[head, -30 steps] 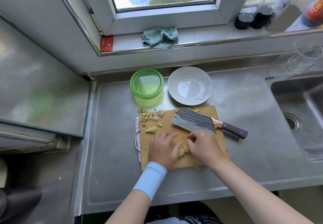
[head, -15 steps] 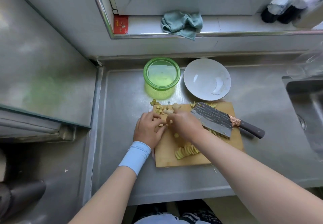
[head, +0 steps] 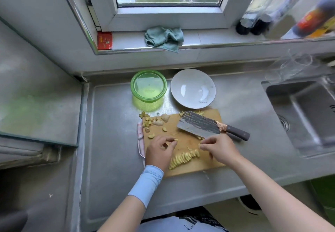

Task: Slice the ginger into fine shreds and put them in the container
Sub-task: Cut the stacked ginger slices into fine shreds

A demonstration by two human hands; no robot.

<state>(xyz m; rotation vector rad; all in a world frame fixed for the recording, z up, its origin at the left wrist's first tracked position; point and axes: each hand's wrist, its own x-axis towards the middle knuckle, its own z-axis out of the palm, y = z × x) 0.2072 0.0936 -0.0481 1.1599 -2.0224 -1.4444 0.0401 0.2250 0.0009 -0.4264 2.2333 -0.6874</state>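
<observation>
Cleaver (head: pixel 197 125) one, container (head: pixel 145 105) one, plate (head: pixel 183 79) one.

half a second ago both hands were up at the far left corner of the cutting board (head: pixel 174 129), among the ginger scraps (head: pixel 147 123). now they have drawn back toward its near edge. the left hand (head: pixel 159 152) pinches a ginger piece (head: pixel 175 139) and the right hand (head: pixel 220 149) pinches another, either side of the row of slices (head: pixel 183 159).
</observation>
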